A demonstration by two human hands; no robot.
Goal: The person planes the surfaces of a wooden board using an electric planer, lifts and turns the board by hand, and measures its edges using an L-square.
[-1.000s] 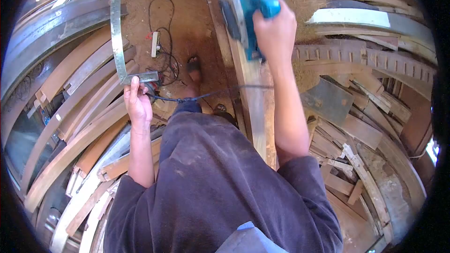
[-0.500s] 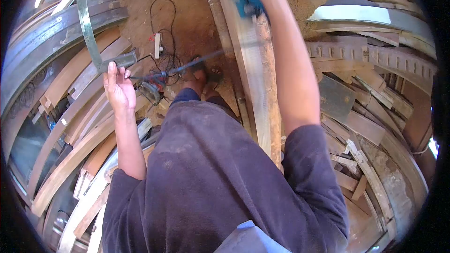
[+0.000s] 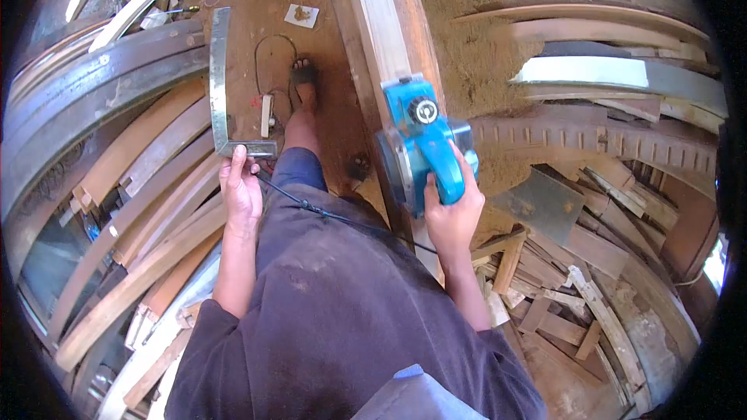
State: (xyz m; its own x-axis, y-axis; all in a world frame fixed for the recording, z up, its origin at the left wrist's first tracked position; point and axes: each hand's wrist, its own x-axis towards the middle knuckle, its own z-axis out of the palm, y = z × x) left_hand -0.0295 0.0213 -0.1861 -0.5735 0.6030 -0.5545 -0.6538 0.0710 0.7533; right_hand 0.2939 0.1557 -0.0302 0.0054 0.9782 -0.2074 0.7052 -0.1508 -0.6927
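My right hand is wrapped round the handle of a blue electric planer. The planer rests on a long wooden beam whose top looks pale and smooth, with a rougher orange-brown strip along its right side. In my left hand is a metal try square, pinched near its corner, with the long blade pointing away from me and the short stock to the right. A dark power cord runs across my lap between my left hand and the planer.
Stacked boards and curved-looking timbers lie along the left. More planks and offcuts fill the right, beside a dark flat panel. Sawdust covers the ground by the beam. A white card lies on the dirt ahead.
The planer in my right hand has come back along the beam toward me. My left hand has shifted right and slightly down with the square. One foot has stepped forward.
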